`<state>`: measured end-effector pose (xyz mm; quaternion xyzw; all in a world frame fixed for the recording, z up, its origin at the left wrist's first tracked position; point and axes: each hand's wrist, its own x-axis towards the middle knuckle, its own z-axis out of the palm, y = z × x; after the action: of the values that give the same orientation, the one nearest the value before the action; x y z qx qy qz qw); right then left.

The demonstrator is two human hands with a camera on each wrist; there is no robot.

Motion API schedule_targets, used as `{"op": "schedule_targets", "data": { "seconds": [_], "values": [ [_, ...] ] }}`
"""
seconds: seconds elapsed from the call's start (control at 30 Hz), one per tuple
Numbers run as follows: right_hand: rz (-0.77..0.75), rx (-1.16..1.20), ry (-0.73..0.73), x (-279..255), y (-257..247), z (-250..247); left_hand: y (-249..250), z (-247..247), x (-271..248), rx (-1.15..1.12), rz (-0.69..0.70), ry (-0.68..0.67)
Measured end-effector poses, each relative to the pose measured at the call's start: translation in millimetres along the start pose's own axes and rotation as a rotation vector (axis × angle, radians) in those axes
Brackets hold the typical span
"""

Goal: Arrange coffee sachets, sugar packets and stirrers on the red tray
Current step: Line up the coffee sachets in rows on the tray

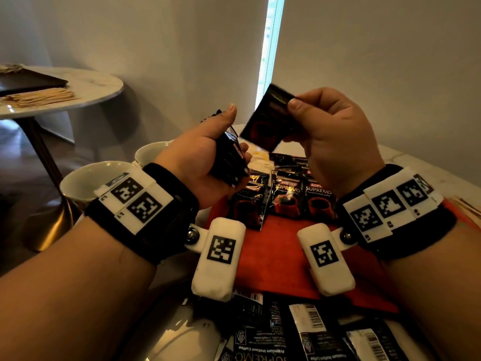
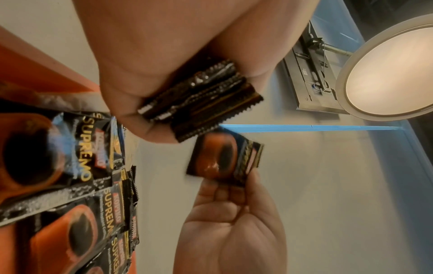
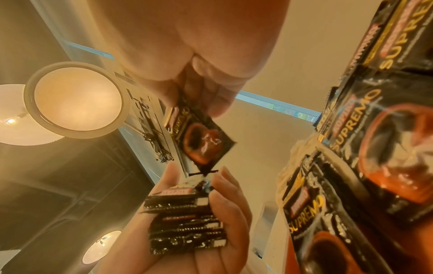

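Red tray (image 1: 273, 256): three sachets (image 1: 283, 199) (face up); right hand (image 1: 330, 136) pinches one sachet (image 1: 268, 118).

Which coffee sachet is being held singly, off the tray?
The single sachet pinched in the right hand; the left hand grips a stack, the rest lie flat.

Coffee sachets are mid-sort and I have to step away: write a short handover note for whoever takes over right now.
Left hand grips a stack of sachets.
Right hand pinches a single sachet above the red tray.
Done: a row of sachets lies face up along the tray's far side.
Left: place the held sachets and the loose pile lying near the tray's front edge; no sugar packets or stirrers visible on the tray yet.
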<state>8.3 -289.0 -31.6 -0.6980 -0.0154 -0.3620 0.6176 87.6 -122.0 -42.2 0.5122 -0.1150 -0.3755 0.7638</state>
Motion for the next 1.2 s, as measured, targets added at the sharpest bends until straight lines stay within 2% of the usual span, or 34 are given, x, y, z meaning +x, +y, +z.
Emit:
{"op": "schedule_targets", "data": {
  "seconds": [0.13,0.3,0.5,0.67,0.83,0.9,1.03,1.2],
  "values": [
    [0.047,0.041,0.033,0.1,2.2,0.3,1.3,-1.2,-2.4,0.0,0.043,0.007],
    [0.157,-0.019,-0.059,-4.8,-1.0,3.3,-0.2,1.7,-7.1,-0.003,0.08,-0.098],
    [0.253,-0.039,-0.148,-7.9,-1.0,5.2,0.1,1.2,-7.8,0.075,0.105,-0.096],
    [0.265,-0.029,-0.179,-5.8,1.4,4.6,1.0,0.6,-6.2,0.067,0.137,-0.042],
    [0.357,-0.012,-0.23,-5.5,3.7,2.6,1.8,-2.0,-5.1,0.096,0.158,-0.01],
    [0.392,-0.028,-0.2,-5.3,3.3,2.5,2.2,-2.7,-4.3,0.094,0.17,0.024],
    [0.529,-0.059,-0.138,-5.3,5.1,1.4,6.9,-4.5,-0.9,0.077,0.237,0.145],
    [0.711,-0.201,-0.246,-12.3,5.0,1.6,10.1,-2.6,-4.5,0.132,0.173,0.177]
  ]
}}
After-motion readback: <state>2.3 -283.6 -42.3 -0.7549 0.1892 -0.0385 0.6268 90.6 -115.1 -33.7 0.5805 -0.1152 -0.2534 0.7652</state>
